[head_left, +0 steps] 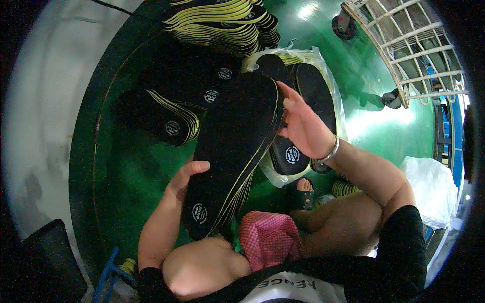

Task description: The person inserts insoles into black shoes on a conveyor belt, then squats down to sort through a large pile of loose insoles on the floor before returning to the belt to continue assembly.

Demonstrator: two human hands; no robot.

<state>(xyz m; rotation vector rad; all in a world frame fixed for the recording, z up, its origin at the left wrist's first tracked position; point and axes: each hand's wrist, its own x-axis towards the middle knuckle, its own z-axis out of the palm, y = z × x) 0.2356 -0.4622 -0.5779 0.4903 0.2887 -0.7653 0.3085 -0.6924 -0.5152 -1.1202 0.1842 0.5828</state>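
A thick stack of black shoe insoles with thin yellow-green edges (pixel 235 131) is held slanting in front of me, its near end by my lap. My left hand (pixel 186 178) grips the stack's left side, thumb on the top insole and the other fingers hidden underneath. On the far right edge, my right hand (pixel 307 126) is against the stack, fingers along the layered rims and partly out of sight behind them. Toward the near end the layers fan apart. Just beyond my right hand, more black insoles (pixel 316 91) lie in a clear plastic bag (pixel 336 113).
Further insole piles rest on the green floor (pixel 136 189), one at the left (pixel 169 118) and a tall fanned one at the far side (pixel 222 22). A white wire cart (pixel 404 45) on wheels stands far right. A white plastic bag (pixel 429 187) is near my right elbow.
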